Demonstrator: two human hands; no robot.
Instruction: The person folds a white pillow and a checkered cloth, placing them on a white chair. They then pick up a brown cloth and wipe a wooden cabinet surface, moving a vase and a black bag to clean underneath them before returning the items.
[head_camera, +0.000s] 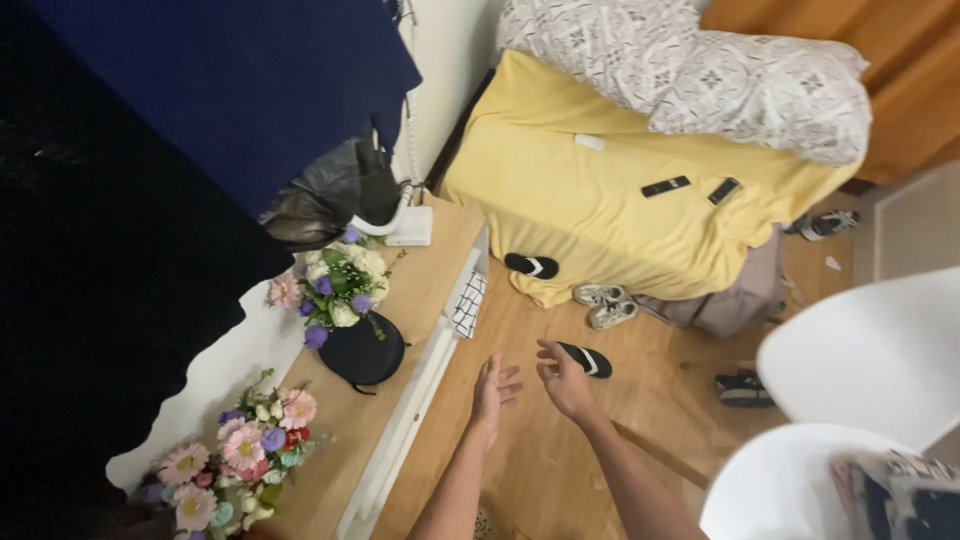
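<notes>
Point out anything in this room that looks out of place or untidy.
Footwear is strewn over the wooden floor: two black flip-flops lie far apart, pale sneakers tumbled by the bed. Two remotes lie loose on the yellow sheet.

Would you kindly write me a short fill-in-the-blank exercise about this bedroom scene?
1. The two black remote controls lie on the ____ bedsheet.
2. Both bare hands, left hand and right hand, hold ____.
3. The round black pad lies on the wooden ____.

Missing words: yellow; nothing; desk
</notes>
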